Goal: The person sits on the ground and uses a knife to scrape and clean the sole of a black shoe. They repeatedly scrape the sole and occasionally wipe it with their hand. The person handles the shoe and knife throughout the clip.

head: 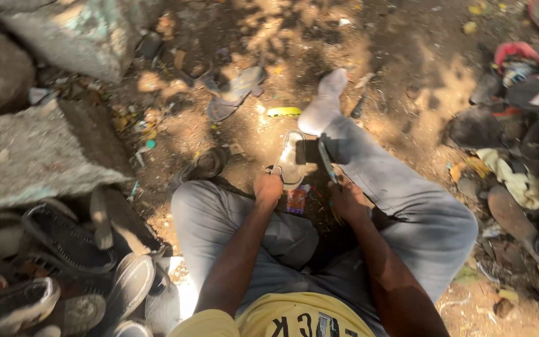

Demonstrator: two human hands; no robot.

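I sit on bare earth with my legs in grey trousers, one white-socked foot [323,103] stretched ahead. My left hand [267,189] grips the heel end of a pale grey sandal [290,156], sole side up, between my knees. My right hand [346,201] holds a thin knife-like tool [326,160] whose blade points up beside the sandal. A small red packet [296,200] lies on the ground between my hands.
A heap of worn shoes and soles [63,268] lies at lower left, below large rocks [38,150]. More shoes and rags [525,118] pile at right. Sole scraps [232,90] and a yellow strip [284,112] lie ahead.
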